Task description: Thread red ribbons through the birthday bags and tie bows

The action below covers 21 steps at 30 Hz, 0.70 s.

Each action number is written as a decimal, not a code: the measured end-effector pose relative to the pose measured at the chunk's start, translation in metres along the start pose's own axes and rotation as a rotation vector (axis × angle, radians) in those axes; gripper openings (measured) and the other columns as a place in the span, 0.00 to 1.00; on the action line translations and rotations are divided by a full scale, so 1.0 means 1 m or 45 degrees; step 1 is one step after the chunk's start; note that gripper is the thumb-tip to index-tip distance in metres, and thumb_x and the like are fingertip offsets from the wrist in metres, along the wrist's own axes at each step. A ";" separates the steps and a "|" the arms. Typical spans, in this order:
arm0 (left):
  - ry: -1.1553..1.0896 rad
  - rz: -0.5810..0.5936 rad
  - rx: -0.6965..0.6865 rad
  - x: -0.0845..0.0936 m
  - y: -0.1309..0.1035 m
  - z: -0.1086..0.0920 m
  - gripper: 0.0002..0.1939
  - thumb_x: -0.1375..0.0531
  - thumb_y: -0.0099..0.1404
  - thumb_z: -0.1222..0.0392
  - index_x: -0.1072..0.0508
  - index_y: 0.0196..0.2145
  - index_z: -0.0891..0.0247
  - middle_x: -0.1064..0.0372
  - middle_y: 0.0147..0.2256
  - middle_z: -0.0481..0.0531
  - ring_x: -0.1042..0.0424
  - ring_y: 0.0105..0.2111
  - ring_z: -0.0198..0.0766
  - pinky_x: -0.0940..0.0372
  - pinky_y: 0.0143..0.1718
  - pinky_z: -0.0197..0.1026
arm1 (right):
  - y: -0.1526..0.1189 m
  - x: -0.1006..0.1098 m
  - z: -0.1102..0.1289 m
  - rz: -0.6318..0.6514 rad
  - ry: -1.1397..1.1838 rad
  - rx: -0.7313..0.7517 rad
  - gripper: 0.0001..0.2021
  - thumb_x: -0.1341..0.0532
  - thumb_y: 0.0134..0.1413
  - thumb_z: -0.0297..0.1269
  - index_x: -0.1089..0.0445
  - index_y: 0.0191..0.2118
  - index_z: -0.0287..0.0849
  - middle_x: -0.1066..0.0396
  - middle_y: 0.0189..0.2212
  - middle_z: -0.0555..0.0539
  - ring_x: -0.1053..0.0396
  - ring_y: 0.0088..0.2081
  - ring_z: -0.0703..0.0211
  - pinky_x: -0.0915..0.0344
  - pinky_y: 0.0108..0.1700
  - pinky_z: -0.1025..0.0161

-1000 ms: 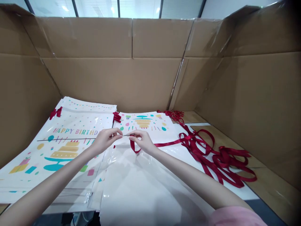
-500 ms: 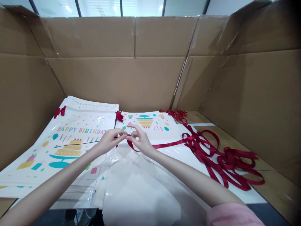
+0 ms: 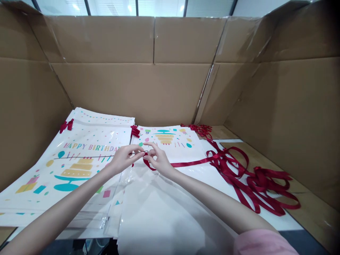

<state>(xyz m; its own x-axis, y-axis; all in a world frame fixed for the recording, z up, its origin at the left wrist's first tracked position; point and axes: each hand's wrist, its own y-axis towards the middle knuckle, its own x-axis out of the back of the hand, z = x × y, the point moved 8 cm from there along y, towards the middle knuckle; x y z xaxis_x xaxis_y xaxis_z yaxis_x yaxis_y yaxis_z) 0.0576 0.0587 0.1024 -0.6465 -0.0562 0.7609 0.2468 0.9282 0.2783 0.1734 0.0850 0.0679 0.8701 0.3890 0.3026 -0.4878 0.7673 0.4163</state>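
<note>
My left hand [image 3: 124, 158] pinches a thin dark wire [image 3: 85, 157] whose long end sticks out to the left. Its tip, seemingly a small hook, shows between my two hands. Fingers of my right hand [image 3: 158, 158] are closed on a dark red satin ribbon [image 3: 190, 164], which loops below the fingertips and trails right. Both hands almost touch above a white plastic bag [image 3: 164, 136] printed with an upside-down birthday cake. How the ribbon meets the wire tip is too small to tell.
Printed "Happy Birthday" bags [image 3: 98, 124] with red ribbon handles lie stacked at left. Loose ribbon [image 3: 265, 180] heaps at right, with more ribbon pieces [image 3: 202, 130] behind. Tall cardboard walls [image 3: 119, 88] enclose the back and sides.
The wire's free left end has swung up and lies nearer level, and its tip shows more plainly between the fingers. Both hands stay almost in place; the view shifts slightly.
</note>
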 end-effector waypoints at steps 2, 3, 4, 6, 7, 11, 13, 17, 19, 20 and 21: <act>0.054 -0.029 -0.035 0.004 0.000 0.000 0.15 0.48 0.65 0.50 0.26 0.32 0.61 0.28 0.30 0.47 0.37 0.26 0.32 0.46 0.26 0.34 | 0.001 0.000 0.000 -0.020 -0.062 -0.010 0.19 0.43 0.55 0.36 0.38 0.52 0.42 0.34 0.22 0.55 0.37 0.26 0.64 0.39 0.36 0.65; 0.077 -0.056 -0.041 0.007 0.000 0.000 0.15 0.48 0.65 0.50 0.26 0.31 0.61 0.28 0.31 0.47 0.36 0.27 0.32 0.46 0.27 0.34 | 0.001 0.002 0.000 -0.045 -0.100 -0.018 0.17 0.44 0.55 0.38 0.37 0.51 0.42 0.34 0.22 0.54 0.38 0.26 0.64 0.39 0.35 0.65; 0.098 -0.086 -0.038 0.010 0.000 0.001 0.15 0.48 0.65 0.50 0.26 0.31 0.61 0.28 0.31 0.47 0.36 0.27 0.32 0.46 0.27 0.34 | 0.001 0.004 0.000 -0.074 -0.131 -0.036 0.15 0.44 0.57 0.41 0.34 0.48 0.42 0.35 0.22 0.53 0.38 0.25 0.64 0.39 0.33 0.66; 0.132 -0.145 -0.027 0.017 -0.001 0.002 0.14 0.47 0.65 0.51 0.26 0.32 0.60 0.28 0.30 0.47 0.35 0.28 0.33 0.45 0.28 0.34 | 0.002 0.004 -0.002 -0.076 -0.116 -0.144 0.17 0.48 0.60 0.48 0.32 0.45 0.41 0.38 0.19 0.53 0.39 0.22 0.64 0.40 0.29 0.66; 0.148 -0.173 -0.027 0.019 -0.002 0.002 0.13 0.47 0.65 0.51 0.27 0.32 0.60 0.29 0.30 0.46 0.35 0.28 0.33 0.45 0.28 0.34 | 0.001 -0.001 -0.006 -0.013 -0.053 -0.253 0.21 0.51 0.61 0.51 0.32 0.45 0.41 0.38 0.17 0.53 0.40 0.20 0.64 0.40 0.27 0.66; 0.257 -0.313 -0.037 0.032 -0.008 -0.005 0.13 0.47 0.66 0.53 0.28 0.31 0.60 0.30 0.30 0.47 0.36 0.27 0.32 0.46 0.28 0.35 | -0.015 -0.042 -0.021 0.487 0.384 -0.793 0.36 0.62 0.59 0.62 0.41 0.56 0.38 0.29 0.22 0.46 0.33 0.19 0.59 0.37 0.22 0.64; 0.324 -0.393 -0.026 0.039 -0.012 -0.008 0.13 0.47 0.66 0.53 0.27 0.31 0.60 0.30 0.31 0.47 0.35 0.27 0.32 0.46 0.29 0.35 | -0.018 -0.052 -0.022 0.586 0.512 -0.894 0.39 0.64 0.57 0.65 0.41 0.56 0.37 0.26 0.29 0.41 0.30 0.22 0.57 0.34 0.23 0.63; 0.418 -0.500 -0.013 0.053 -0.019 -0.010 0.13 0.48 0.67 0.55 0.28 0.31 0.61 0.30 0.32 0.47 0.35 0.27 0.32 0.46 0.28 0.35 | -0.015 -0.053 -0.027 0.601 0.553 -0.910 0.41 0.66 0.55 0.66 0.33 0.50 0.37 0.25 0.35 0.38 0.28 0.24 0.58 0.31 0.25 0.62; 0.439 -0.523 -0.012 0.059 -0.022 -0.011 0.13 0.48 0.67 0.55 0.28 0.30 0.61 0.30 0.32 0.48 0.36 0.27 0.32 0.46 0.28 0.35 | -0.013 -0.054 -0.033 0.638 0.522 -0.897 0.42 0.67 0.54 0.67 0.29 0.44 0.37 0.25 0.38 0.37 0.28 0.26 0.58 0.31 0.26 0.62; 0.440 -0.532 -0.015 0.063 -0.024 -0.012 0.13 0.48 0.67 0.55 0.28 0.30 0.61 0.30 0.32 0.48 0.36 0.26 0.32 0.46 0.29 0.35 | -0.011 -0.054 -0.037 0.646 0.484 -0.877 0.42 0.66 0.54 0.68 0.28 0.41 0.37 0.25 0.39 0.37 0.27 0.27 0.58 0.31 0.27 0.63; 0.429 -0.537 -0.023 0.065 -0.027 -0.015 0.12 0.48 0.67 0.55 0.28 0.30 0.61 0.30 0.31 0.48 0.37 0.25 0.31 0.45 0.28 0.35 | -0.007 -0.052 -0.042 0.640 0.423 -0.847 0.42 0.65 0.54 0.68 0.27 0.39 0.38 0.26 0.40 0.37 0.27 0.29 0.58 0.31 0.28 0.64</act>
<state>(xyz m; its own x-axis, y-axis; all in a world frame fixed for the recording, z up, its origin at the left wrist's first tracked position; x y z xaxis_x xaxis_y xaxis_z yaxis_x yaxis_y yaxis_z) 0.0198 0.0244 0.1534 -0.4252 -0.5406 0.7259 0.0302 0.7931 0.6083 0.1343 0.0808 0.0131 0.5908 0.8068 0.0085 -0.7648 0.5633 -0.3128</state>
